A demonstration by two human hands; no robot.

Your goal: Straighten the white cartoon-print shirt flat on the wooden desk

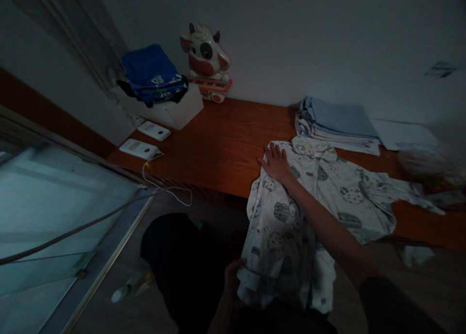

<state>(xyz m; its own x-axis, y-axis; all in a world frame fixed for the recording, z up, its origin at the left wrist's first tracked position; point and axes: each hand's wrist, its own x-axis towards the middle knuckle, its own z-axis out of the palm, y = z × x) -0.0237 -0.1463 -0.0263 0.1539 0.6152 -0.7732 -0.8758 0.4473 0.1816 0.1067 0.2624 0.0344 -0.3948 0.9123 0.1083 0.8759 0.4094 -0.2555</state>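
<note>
Both hands are on the printed pyjama top [309,203], viewed from the head camera only. Right hand [275,163] lies flat and open, fingers spread, palm down on the garment's upper-left corner near the collar; it presses rather than grips, with the forearm stretched out across the cloth from 5 o'clock. Left hand [233,275] sits low in the frame at the hem, fingers seemingly closed on the bottom edge, though the dim light makes the grip hard to confirm.

Garment position: spread over the front edge of the wooden desk [218,144], lower half hanging off toward the person. Judged state: laid out and being smoothed; no fold yet visible, one sleeve trailing toward 3 o'clock.

At 1 o'clock of the right hand, a stack of folded clothes [337,125] rests against the wall. At 11 o'clock stand a cow figurine [206,57] and blue folded garments [153,74] atop a white box [174,111].
</note>
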